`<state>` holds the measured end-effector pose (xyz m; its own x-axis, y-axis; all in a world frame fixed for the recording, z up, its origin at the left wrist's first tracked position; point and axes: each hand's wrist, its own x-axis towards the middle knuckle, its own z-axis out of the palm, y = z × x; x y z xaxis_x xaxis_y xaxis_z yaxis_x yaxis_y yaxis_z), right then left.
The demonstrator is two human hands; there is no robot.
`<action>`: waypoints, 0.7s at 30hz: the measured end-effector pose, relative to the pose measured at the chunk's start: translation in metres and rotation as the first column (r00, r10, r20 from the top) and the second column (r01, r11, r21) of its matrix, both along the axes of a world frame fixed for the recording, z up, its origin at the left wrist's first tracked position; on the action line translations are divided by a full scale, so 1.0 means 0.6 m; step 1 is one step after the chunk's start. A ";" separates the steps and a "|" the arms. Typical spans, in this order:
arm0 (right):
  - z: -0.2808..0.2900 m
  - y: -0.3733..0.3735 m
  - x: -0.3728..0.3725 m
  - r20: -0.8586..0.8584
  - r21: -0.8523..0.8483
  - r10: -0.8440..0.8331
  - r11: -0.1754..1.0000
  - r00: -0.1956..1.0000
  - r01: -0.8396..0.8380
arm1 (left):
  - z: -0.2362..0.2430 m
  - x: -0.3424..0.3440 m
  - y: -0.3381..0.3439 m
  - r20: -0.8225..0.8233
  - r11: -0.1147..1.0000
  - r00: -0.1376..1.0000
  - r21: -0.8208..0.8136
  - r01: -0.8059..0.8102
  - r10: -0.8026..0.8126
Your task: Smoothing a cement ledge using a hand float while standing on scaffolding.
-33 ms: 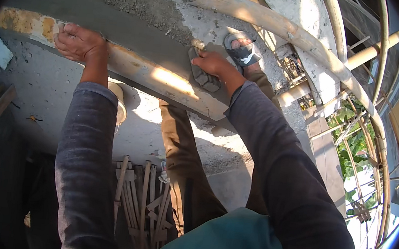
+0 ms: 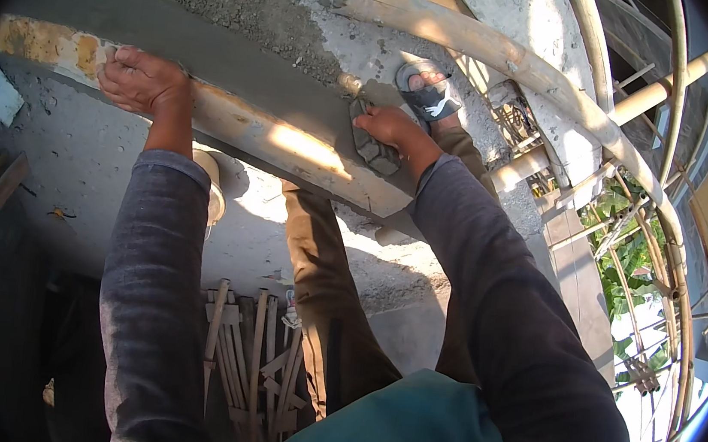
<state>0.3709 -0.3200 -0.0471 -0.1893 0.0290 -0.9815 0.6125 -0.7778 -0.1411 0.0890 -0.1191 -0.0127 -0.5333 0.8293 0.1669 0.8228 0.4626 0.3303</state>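
The right hand (image 2: 388, 130) is closing its fingers around a grey float (image 2: 375, 154), which is resting on the mortar strip against the far side of a wooden board (image 2: 252, 124), towards its right end. The float is looking stiff and middling in weight, its caked faces promising a gritty hold; I'd be taking it by the upper part, where the palm is sitting. The left hand (image 2: 146, 83) is bunching its fingers together over the board's edge, though how hard it is squeezing I cannot tell. The board is seeming rigid, safest to be gripped across its thickness, while the wet mortar (image 2: 193, 27) is looking soft, slick and easily dented. Just right of the float a sandalled foot (image 2: 428, 89) is standing on rough concrete (image 2: 381, 47). On the near side, a pale bucket (image 2: 215, 193) is peeping out beside the left sleeve, and wooden strips (image 2: 258, 358) are leaning together nearer still. Bamboo poles (image 2: 485, 45) are curving along the far right, with greenery (image 2: 618, 292) showing beyond.
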 end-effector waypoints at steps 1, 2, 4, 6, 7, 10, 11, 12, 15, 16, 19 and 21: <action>0.008 -0.019 0.010 -0.004 -0.101 0.074 0.992 0.997 -0.074 | 0.003 -0.014 0.001 -0.038 1.000 0.999 -0.003 -0.006 0.006; 0.000 -0.044 0.030 0.010 -0.101 0.076 0.992 0.997 -0.075 | 0.003 -0.002 0.002 -0.024 1.000 1.000 -0.001 -0.008 0.008; -0.008 -0.082 0.049 0.167 -0.297 -0.140 0.937 0.976 0.185 | 0.001 0.014 0.003 -0.002 1.000 1.000 -0.024 0.009 -0.009; -0.023 -0.058 0.025 0.054 -0.023 -0.228 0.973 0.972 0.229 | -0.007 0.017 0.007 0.003 1.000 1.000 -0.025 0.006 -0.006; -0.014 -0.019 -0.007 -0.003 0.022 -0.316 0.948 0.949 0.316 | -0.006 0.009 0.004 -0.007 1.000 1.000 -0.022 0.001 -0.002; -0.005 0.030 -0.024 -0.093 0.143 -0.318 0.934 0.944 0.328 | -0.004 0.006 0.006 0.003 0.999 1.000 -0.041 0.004 -0.004; -0.002 0.034 -0.021 -0.107 0.225 -0.227 0.943 0.968 0.246 | -0.005 0.007 0.009 0.004 0.999 1.000 -0.041 0.009 -0.009; -0.001 0.018 -0.011 -0.103 0.223 -0.228 0.943 0.968 0.246 | -0.007 0.009 0.009 0.002 0.999 1.000 -0.033 0.006 -0.006; 0.017 -0.065 0.027 0.079 0.084 -0.073 0.994 0.994 0.066 | -0.007 -0.004 -0.002 -0.015 0.999 1.000 -0.045 0.014 -0.015; 0.035 -0.084 0.034 0.119 0.071 -0.020 0.997 0.993 0.011 | -0.005 -0.009 0.000 -0.041 0.998 0.999 -0.053 0.019 -0.021; 0.055 -0.128 0.063 0.228 -0.069 -0.006 0.997 0.974 0.022 | -0.012 0.006 0.003 -0.042 1.000 0.999 -0.006 0.029 -0.030; 0.068 -0.102 0.035 0.223 0.009 -0.103 0.995 0.969 0.104 | -0.013 0.006 0.007 -0.041 1.000 0.999 -0.011 0.024 -0.025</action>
<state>0.3919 -0.3811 -0.0065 0.0386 0.0338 -0.9987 0.5444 -0.8388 -0.0073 0.0926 -0.1147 -0.0203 -0.5056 0.8439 0.1796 0.8466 0.4451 0.2917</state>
